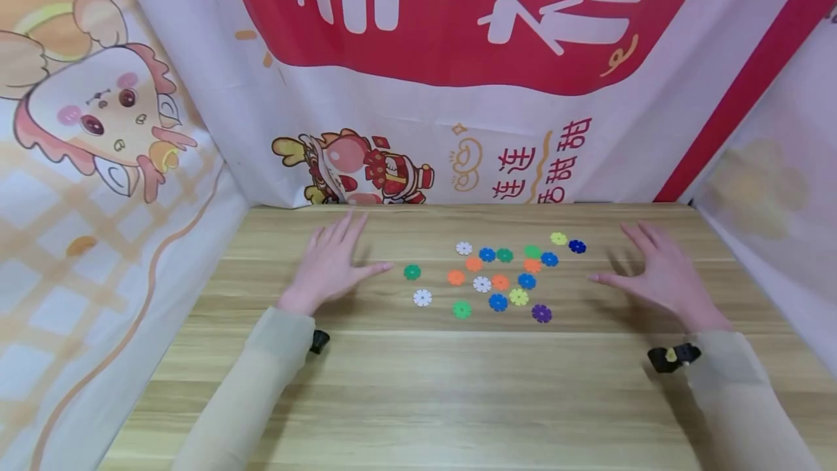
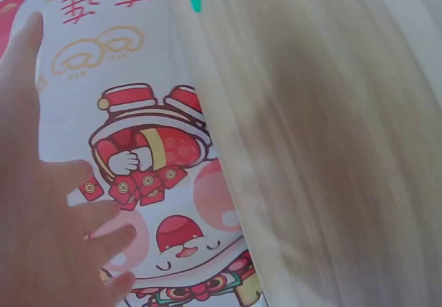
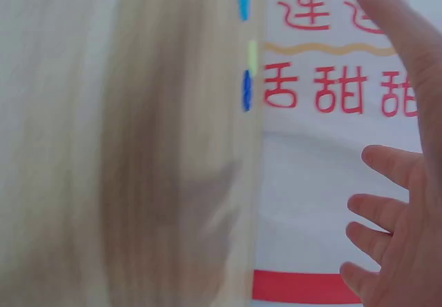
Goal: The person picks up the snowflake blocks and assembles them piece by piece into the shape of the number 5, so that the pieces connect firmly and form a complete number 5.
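Observation:
Several flat, notched plastic discs like snowflake building pieces lie scattered on the wooden table, among them a purple disc (image 1: 541, 313), a white disc (image 1: 422, 298), a dark green disc (image 1: 412, 272) and a dark blue disc (image 1: 577, 246). To their left is my left hand (image 1: 333, 260), fingers spread and thumb pointing toward the dark green disc without touching it. My right hand (image 1: 663, 275) is on the other side, thumb and fingers apart, holding nothing. In the right wrist view the dark blue disc (image 3: 246, 90) shows edge-on, away from the right hand (image 3: 407, 217).
The wooden table (image 1: 418, 398) runs back to a white cloth (image 1: 392, 107) with a red panel and printed characters. Patterned cloth hangs on the left (image 1: 78, 238) and pale cloth on the right (image 1: 778, 202). Each wrist wears a black strap.

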`<state>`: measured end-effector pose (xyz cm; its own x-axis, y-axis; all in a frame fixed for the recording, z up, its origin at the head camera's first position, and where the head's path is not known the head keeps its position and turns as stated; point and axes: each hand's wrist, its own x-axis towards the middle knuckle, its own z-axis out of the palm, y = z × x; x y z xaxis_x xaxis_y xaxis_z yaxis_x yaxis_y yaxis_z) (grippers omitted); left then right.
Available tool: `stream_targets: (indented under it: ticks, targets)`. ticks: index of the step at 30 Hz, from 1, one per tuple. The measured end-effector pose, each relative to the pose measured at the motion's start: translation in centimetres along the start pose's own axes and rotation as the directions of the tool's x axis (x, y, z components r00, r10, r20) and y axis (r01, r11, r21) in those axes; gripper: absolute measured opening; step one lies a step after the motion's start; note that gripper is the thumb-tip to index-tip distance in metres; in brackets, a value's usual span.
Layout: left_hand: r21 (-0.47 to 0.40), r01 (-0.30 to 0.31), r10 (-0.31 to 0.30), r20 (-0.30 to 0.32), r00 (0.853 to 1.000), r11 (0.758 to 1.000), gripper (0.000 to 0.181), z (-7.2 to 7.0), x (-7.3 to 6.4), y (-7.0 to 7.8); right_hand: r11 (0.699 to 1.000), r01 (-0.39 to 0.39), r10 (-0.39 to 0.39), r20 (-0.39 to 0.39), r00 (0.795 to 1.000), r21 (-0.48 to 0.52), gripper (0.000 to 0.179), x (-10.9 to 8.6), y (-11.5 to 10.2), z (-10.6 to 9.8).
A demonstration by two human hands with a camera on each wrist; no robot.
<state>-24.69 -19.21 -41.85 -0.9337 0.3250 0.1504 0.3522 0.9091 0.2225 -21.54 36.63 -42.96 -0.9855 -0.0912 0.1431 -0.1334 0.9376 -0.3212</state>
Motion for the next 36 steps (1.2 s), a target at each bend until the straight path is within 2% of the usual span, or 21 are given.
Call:
stream_targets:
  ticks: [2, 4, 8, 14, 16, 21, 27, 36]
  targets:
    - [-0.088, 0.000, 0.000, -0.005, 1.000, 0.996, 0.110, -0.2, 0.2, 0.3, 0.999, -0.017, 0.016, 0.008, 1.000, 0.050, 0.119, 0.1, -0.6, -0.4]
    - [-0.190, 0.008, -0.009, -0.004, 1.000, 0.982, 0.110, -0.3, 0.5, 0.8, 0.995, -0.035, 0.033, 0.023, 0.999, 0.091, 0.117, 0.1, -1.2, -0.8]
    - [-0.376, 0.026, -0.028, 0.001, 1.000, 0.926, 0.110, 0.1, 1.1, 1.5, 0.985, -0.041, 0.033, 0.052, 0.998, 0.169, 0.105, 0.3, -2.7, -1.1]
    - [-0.531, 0.028, -0.007, 0.041, 0.999, 0.847, 0.089, 1.8, 1.9, 2.2, 0.961, -0.028, -0.008, 0.126, 0.992, 0.276, 0.092, 0.3, -4.9, -0.1]
    - [-0.558, 0.036, 0.004, 0.071, 0.998, 0.829, 0.082, 2.4, 2.0, 2.5, 0.951, -0.026, -0.024, 0.158, 0.987, 0.309, 0.087, 0.3, -5.6, 0.5]
    - [-0.576, 0.062, 0.022, 0.139, 0.990, 0.815, 0.073, 3.5, 2.4, 3.0, 0.927, -0.025, -0.064, 0.223, 0.973, 0.375, 0.068, 0.7, -6.9, 2.2]
    - [-0.611, 0.102, 0.020, 0.190, 0.982, 0.785, 0.066, 4.4, 2.8, 3.3, 0.917, 0.015, -0.111, 0.221, 0.969, 0.398, 0.055, 1.4, -7.5, 4.0]
    - [-0.579, 0.160, -0.039, 0.217, 0.975, 0.799, 0.048, 4.7, 3.3, 3.8, 0.923, 0.024, -0.132, 0.257, 0.957, 0.385, 0.045, 2.2, -8.7, 5.5]
